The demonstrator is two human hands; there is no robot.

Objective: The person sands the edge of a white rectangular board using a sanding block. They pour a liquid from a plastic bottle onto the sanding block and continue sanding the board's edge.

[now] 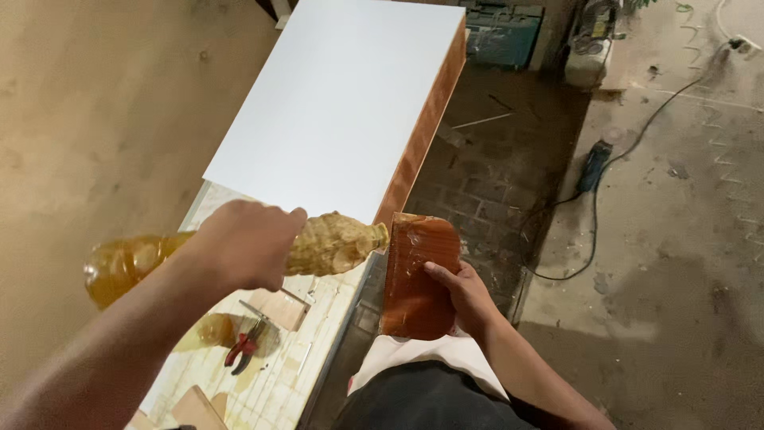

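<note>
My left hand [247,243] grips a plastic bottle [334,243] of amber liquid, held nearly on its side with the neck pointing right. The bottle's mouth almost touches the top edge of a small reddish-brown wooden piece [414,271] with a rounded corner. My right hand [465,295] holds that piece from its right side, thumb on its glossy face, just above my lap.
A big white board with an orange-brown edge [342,103] lies on a workbench [278,374]. On the bench sit red-handled pliers [245,344], a small wood block [278,309] and a second bottle [208,330]. A power tool with cable [593,163] lies on the floor at right.
</note>
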